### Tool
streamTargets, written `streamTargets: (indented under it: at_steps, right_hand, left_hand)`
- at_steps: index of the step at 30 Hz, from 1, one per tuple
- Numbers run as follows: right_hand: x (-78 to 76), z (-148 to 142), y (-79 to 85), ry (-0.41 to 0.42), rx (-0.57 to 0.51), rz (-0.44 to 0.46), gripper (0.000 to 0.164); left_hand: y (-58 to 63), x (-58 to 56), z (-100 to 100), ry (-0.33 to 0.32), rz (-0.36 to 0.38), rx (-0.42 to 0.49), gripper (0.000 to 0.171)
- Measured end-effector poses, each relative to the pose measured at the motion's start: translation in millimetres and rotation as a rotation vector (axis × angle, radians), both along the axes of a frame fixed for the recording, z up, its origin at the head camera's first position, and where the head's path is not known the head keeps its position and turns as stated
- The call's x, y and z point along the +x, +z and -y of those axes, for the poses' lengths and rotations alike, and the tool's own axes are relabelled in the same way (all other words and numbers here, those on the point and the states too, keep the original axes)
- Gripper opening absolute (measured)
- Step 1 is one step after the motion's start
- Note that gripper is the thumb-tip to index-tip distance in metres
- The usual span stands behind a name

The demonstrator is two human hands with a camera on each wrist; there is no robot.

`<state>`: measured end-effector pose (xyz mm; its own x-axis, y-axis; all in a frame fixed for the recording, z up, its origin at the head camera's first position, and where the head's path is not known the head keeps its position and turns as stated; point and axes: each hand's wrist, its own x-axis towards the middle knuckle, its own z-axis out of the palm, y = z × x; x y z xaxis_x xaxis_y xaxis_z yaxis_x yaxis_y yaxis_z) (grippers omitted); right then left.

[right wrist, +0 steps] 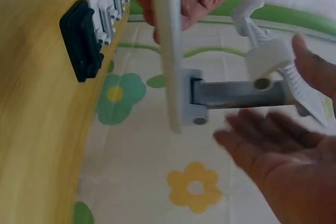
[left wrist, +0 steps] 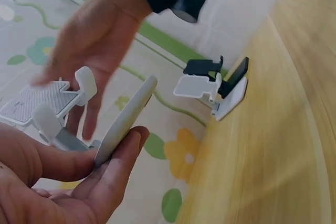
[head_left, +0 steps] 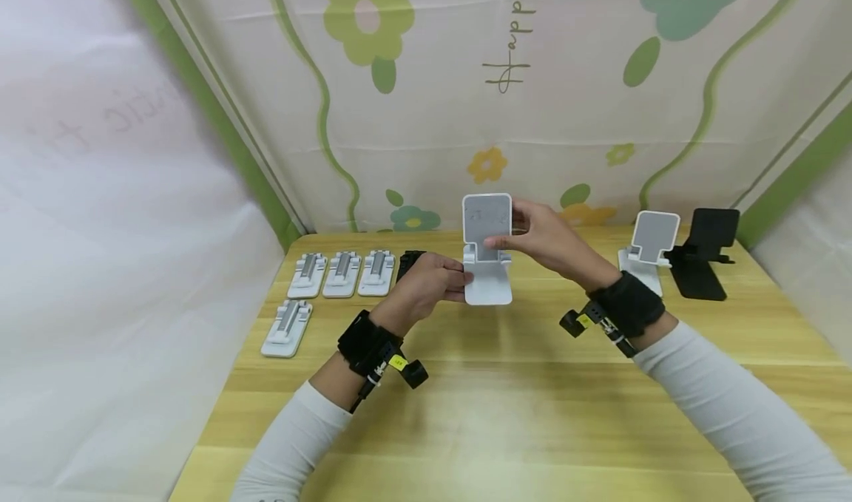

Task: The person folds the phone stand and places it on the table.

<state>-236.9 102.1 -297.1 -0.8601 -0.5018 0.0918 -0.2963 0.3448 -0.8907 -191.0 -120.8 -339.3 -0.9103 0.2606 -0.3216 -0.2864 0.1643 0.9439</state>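
A white phone stand (head_left: 488,217) with a grey pad is held up off the table, its arm unfolded from the base. My left hand (head_left: 426,287) pinches the base (left wrist: 123,119) by its edge, thumb on one face and fingers on the other. Around the tilted upper plate (left wrist: 39,100) is my right hand (head_left: 552,239), thumb in front of it and fingers behind. In the right wrist view the right fingers (right wrist: 262,140) are spread and fairly straight, below the stand's grey arm (right wrist: 241,94).
Several folded white stands (head_left: 308,275) lie at the table's left, beside a folded black one (right wrist: 81,40) partly hidden by my left hand. At the right stand an unfolded white stand (head_left: 655,236) and a black one (head_left: 714,232). A patterned curtain (head_left: 433,117) hangs behind the table (head_left: 479,413).
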Motion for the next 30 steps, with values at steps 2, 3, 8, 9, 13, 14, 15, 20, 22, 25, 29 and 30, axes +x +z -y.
streamTargets:
  at_steps: [2, 3, 8, 9, 13, 14, 15, 20, 22, 25, 29, 30]
  right_hand:
    - [-1.9, -1.4, -2.4, 0.013, -0.002, 0.036, 0.06]
    - [-2.4, -1.6, -3.3, 0.01, -0.007, 0.039, 0.058]
    - [-3.1, 0.6, -7.2, -0.047, -0.008, -0.019, 0.054]
    - [-3.1, 1.3, -8.5, -0.057, -0.004, -0.036, 0.053]
    - [-3.0, 4.3, -14.8, -0.126, -0.001, -0.096, 0.041]
    - [-3.3, 5.0, -16.7, -0.14, -0.004, -0.112, 0.038]
    - [-3.7, 5.6, -18.4, -0.153, -0.008, -0.126, 0.036]
    - [-1.6, 4.7, -21.6, -0.184, -0.017, -0.251, 0.039]
    - [0.8, 4.7, -18.7, -0.192, -0.004, -0.381, 0.043]
    - [4.4, 5.3, -10.1, -0.19, 0.039, -0.628, 0.04]
    - [9.4, 7.7, 0.7, -0.168, 0.132, -0.817, 0.024]
    - [11.0, 8.5, 2.2, -0.159, 0.155, -0.825, 0.021]
  left_hand:
    - [2.3, -0.7, -0.9, -0.006, 0.01, -0.002, 0.026]
    - [3.0, -1.4, -1.3, -0.008, 0.013, -0.002, 0.027]
    - [4.4, -4.5, -2.0, -0.012, 0.024, -0.002, 0.027]
    - [4.9, -4.5, -2.0, -0.011, 0.027, -0.003, 0.027]
    - [7.0, -3.0, -3.0, -0.019, 0.029, -0.011, 0.028]
    - [7.0, -2.6, -3.3, -0.021, 0.026, -0.013, 0.028]
    - [7.1, -2.0, -3.6, -0.022, 0.024, -0.015, 0.028]
    - [4.9, -1.9, -6.2, -0.009, 0.018, -0.028, 0.028]
    - [2.7, -2.6, -6.3, -0.001, 0.019, -0.038, 0.028]
    - [-1.0, -3.7, -6.0, 0.008, 0.021, -0.067, 0.028]
    - [-4.7, -5.6, -5.1, 0.024, 0.023, -0.101, 0.028]
    - [-5.4, -6.0, -4.9, 0.027, 0.023, -0.106, 0.028]
